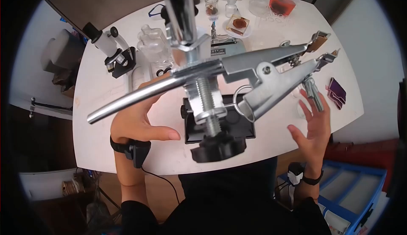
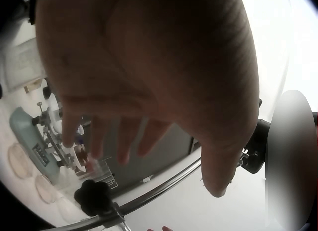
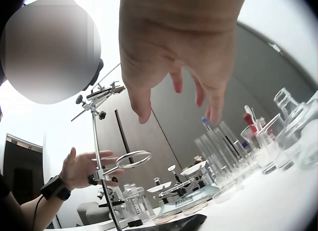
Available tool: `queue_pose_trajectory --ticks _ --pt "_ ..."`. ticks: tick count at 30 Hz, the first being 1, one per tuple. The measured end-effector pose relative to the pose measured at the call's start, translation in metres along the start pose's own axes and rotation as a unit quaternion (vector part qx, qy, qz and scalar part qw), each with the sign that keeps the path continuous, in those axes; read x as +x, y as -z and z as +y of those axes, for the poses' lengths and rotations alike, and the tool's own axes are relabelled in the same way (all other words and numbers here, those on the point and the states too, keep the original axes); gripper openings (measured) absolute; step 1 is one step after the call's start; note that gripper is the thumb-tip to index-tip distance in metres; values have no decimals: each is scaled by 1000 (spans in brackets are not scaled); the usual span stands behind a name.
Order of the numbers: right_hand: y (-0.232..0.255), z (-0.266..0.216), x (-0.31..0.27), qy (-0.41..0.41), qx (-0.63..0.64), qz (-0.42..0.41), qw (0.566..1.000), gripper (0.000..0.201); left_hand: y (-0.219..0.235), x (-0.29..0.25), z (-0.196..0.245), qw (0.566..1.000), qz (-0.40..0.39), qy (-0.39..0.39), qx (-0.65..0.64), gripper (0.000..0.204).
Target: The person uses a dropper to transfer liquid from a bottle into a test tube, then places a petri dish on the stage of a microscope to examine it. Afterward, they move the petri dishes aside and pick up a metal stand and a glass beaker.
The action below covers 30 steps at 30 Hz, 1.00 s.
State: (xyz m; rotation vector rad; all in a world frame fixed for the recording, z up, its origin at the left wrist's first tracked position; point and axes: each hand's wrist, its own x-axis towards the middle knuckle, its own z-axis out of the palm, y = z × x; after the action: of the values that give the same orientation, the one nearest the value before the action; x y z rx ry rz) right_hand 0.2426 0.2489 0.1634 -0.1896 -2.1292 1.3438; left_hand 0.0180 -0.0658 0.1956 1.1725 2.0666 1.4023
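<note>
A metal retort stand rises close before the head camera, its two-pronged clamp (image 1: 275, 88) stretching to the right and a black screw knob (image 1: 218, 152) below. Its black base (image 1: 237, 129) rests on the table, and an iron ring (image 3: 133, 166) is fixed partway up the rod (image 3: 97, 141). To the left of the stand is my left hand (image 1: 133, 122), thumb extended toward the rod and fingers partly hidden behind the clamp's handle. My right hand (image 1: 314, 133) hovers on the right side, below the clamp's tips, fingers spread and holding nothing.
A microscope (image 1: 106, 46) and clear glass bottles (image 1: 152, 44) stand at the left. Behind the stand are a balance (image 3: 189, 198) and test tubes (image 3: 213, 149). A red-filled plastic tub (image 1: 282, 2) sits at the back right, a purple cloth (image 1: 337, 93) near the right edge.
</note>
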Motion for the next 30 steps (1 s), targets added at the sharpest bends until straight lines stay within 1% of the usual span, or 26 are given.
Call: queue_pose_trajectory --ticks 2,3,4,6,7,8,10,11,12,14,15,16,18,19,20,22,23,25,26,28,30 --pt "-19 -7 11 -20 6 -100 995 89 -1 -1 2 996 -30 -25 77 93" --pt "-31 -10 18 -15 35 -110 993 86 -3 -4 1 998 -33 20 55 91" --pt "-37 -11 26 -15 42 -108 993 86 -10 2 0 998 -29 -59 2 84" --pt "-44 -15 41 69 -23 -181 981 81 -23 5 -2 993 -5 -59 -100 78" --pt "-48 -22 47 98 -53 -178 978 70 -27 2 -8 996 14 -19 -82 70" --pt "-52 -20 52 98 -51 -176 978 70 -31 1 -13 997 13 -18 -79 70" --pt "-56 -18 60 143 -91 -231 958 62 -38 0 -19 994 7 52 -97 73" --pt "-60 -20 61 125 -66 -233 962 52 -46 0 -16 993 30 43 -109 58" --pt "-64 -20 61 126 -65 -232 962 52 -48 -1 -21 993 30 43 -107 58" --pt "-68 -18 63 128 -49 -254 958 45 -54 -2 -37 995 7 66 -77 44" --pt "-69 -16 64 128 -48 -253 958 45 -60 -2 -41 992 19 74 -100 32" --pt "-70 -15 64 132 -58 -251 957 42 -62 -4 -50 992 18 74 -99 32" --pt "-70 -14 65 135 -68 -249 957 39 -70 -10 -82 996 -5 80 -39 29" --pt "-70 -15 65 134 -64 -244 958 39 -77 -7 -79 998 6 52 30 27" --pt "-70 -16 65 132 -61 -239 960 39 -79 -6 -74 998 5 52 31 27" --pt "-70 -14 66 139 -59 -225 963 39 -90 3 -53 992 -10 26 -125 38" --pt "-70 -13 67 146 -57 -212 965 39 -97 6 -52 992 -11 26 -124 38" --pt "-69 -13 68 148 -49 -202 967 39 -108 12 -51 977 -32 -10 -211 63" --pt "-69 -13 70 150 -42 -192 969 40 -113 13 -54 977 -32 -10 -210 63" --pt "-67 -12 73 151 -39 -189 969 41 -119 14 -64 971 -16 0 -240 75" --pt "-66 -10 75 151 -36 -186 970 42 -119 14 -68 969 -21 10 -248 73"
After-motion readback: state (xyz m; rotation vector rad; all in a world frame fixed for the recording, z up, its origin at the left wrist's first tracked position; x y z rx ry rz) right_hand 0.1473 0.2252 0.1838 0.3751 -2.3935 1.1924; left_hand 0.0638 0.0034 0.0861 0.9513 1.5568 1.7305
